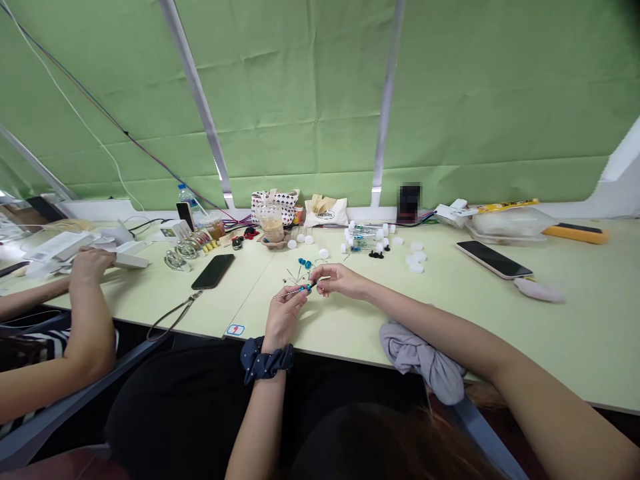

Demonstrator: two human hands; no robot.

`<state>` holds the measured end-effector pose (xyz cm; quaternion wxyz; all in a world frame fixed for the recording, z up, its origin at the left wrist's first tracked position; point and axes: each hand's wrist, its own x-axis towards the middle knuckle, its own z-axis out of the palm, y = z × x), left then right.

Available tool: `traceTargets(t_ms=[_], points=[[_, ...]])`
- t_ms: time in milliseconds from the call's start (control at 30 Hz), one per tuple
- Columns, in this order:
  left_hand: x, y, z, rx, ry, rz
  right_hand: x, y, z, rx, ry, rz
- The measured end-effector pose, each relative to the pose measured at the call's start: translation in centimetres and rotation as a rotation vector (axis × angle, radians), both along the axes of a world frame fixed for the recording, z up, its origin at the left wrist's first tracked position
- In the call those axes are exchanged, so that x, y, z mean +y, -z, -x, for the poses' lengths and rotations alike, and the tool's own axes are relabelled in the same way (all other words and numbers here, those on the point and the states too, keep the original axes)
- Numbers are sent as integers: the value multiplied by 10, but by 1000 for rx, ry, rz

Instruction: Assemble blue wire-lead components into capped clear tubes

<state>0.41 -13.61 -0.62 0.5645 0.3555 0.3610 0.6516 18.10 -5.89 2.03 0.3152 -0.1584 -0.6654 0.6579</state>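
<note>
My left hand (284, 315), a dark dotted scrunchie on its wrist, pinches a thin metal rod with a blue part (303, 289) just above the table. At the rod's right end, the fingers of my right hand (340, 280) close around a small black piece (313, 283); whether it is fitted on the rod cannot be made out. Just beyond my hands lie loose blue pieces (305, 263) and several thin pins (291, 276). Farther back, a pile of clear and blue parts with white caps (365, 237) sits beside small black pieces (376, 255).
White round caps (416, 259) lie right of the pile. A phone (494, 259) rests at the right, another phone (213, 271) with a strap at the left. A drink cup (272, 227) stands behind. A co-worker's hand (93, 267) touches white boxes at far left.
</note>
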Motion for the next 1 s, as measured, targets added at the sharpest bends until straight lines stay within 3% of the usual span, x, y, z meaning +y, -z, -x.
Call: traceTargets(t_ms=[267,600,1000], points=[[1,2,1,-39,-52,-4,-1,6,7,19,105,-88],[-1,-1,-2,-6,-42,-21,-13,0,11,-96,204,-81],[-1,0,0,16,-29,-4,-14,-1,9,-211,187,-34]])
